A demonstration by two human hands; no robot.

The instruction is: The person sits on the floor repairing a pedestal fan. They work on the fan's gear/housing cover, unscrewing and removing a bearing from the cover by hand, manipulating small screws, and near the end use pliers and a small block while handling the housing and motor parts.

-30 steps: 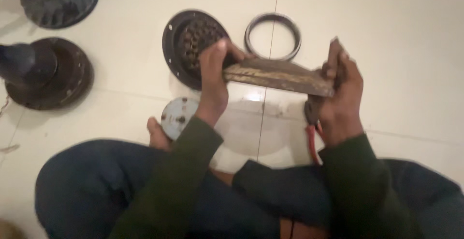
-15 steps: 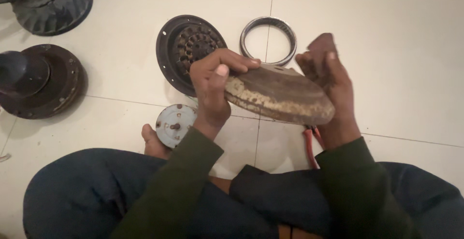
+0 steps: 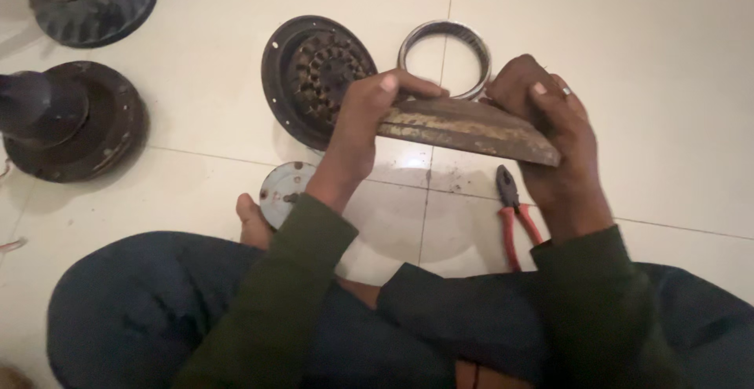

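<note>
Gripping a rusty round cover point(image 3: 463, 126) edge-on with both hands, held above the tiled floor point(image 3: 628, 59), in front of my lap.

Left hand point(image 3: 369, 122) was clamped on the cover's left end, thumb on top; right hand point(image 3: 550, 130) was closed around its right end, a ring on one finger. Behind the cover on the floor I saw a dark motor plate with coils point(image 3: 318, 75) and just beside it a metal ring point(image 3: 445, 57). Red-handled pliers point(image 3: 514, 212) lay under my right wrist, a small grey disc point(image 3: 283, 192) by my bare foot point(image 3: 253, 220). Two dark fan housings point(image 3: 71, 118) sat well apart at far left.
</note>
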